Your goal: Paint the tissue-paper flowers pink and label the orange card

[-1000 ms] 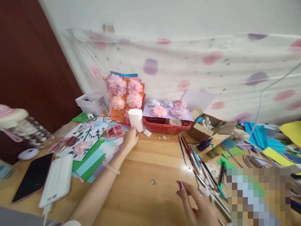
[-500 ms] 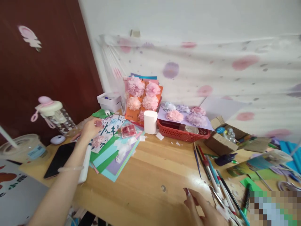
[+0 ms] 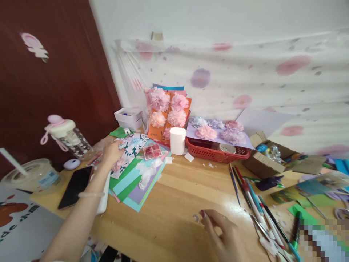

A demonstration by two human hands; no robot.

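power bank [image 3: 104, 199] partly hidden, left fingers [image 3: 116, 145] unclear

Nearer the wearer than the left fingers [image 3: 116, 145] and further left, dark lowercase "de" stands on a white printed surface [image 3: 45, 231], with a green "小" and a second character too distorted to read. Left of those fingers, print on the bottle's label [image 3: 73, 137] and the plastic cup's pale blue label [image 3: 49, 179] is too small to read, as is dark lettering on the orange card [image 3: 155, 131] to their right.
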